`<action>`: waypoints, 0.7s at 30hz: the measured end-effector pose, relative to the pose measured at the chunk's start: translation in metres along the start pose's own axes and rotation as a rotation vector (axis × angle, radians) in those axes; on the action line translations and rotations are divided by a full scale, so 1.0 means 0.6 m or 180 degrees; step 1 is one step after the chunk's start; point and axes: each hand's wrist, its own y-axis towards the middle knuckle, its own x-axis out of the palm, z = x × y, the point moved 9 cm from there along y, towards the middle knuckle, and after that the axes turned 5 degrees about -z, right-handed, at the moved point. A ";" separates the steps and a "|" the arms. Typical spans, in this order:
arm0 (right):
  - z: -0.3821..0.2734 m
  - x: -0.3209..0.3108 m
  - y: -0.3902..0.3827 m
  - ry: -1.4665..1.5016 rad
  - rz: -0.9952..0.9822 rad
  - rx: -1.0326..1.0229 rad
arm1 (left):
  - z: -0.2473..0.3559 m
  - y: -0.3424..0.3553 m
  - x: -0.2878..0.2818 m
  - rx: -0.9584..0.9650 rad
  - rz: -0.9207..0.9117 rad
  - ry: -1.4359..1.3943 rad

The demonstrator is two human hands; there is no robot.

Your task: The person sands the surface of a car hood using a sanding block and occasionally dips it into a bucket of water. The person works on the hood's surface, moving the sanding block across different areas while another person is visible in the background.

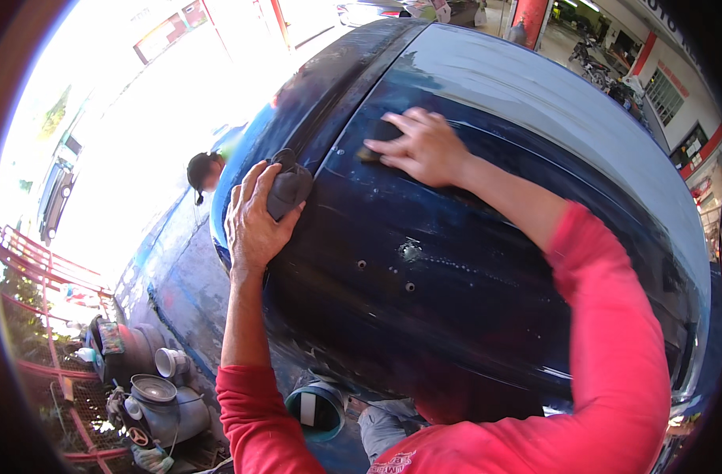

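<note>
A dark blue, wet-looking car panel [456, 316] fills the middle, with a long seam, small holes and white droplets on it. My left hand [254, 217] grips a crumpled dark grey cloth or pad [292, 187] against the panel near the seam at its left side. Higher up and to the right, my right hand [424, 150] presses a dark block-like pad [370, 154] on the paintwork, its fingers curved over the top and slightly blurred. Both forearms come from red sleeves at the lower edge.
Another person's head [203, 170] shows beyond the car's left side. At lower left are a grey spray-gun-like machine or tank [171, 411], containers, red railings [45, 268] and a teal bucket [313, 419]. Motorcycles [594, 67] and a red pillar [527, 24] stand in the garage behind.
</note>
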 end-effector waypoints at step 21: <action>0.067 -0.052 -0.149 -0.0211 0.0211 -0.0154 | -0.001 -0.001 0.003 -0.0014 0.0003 0.0089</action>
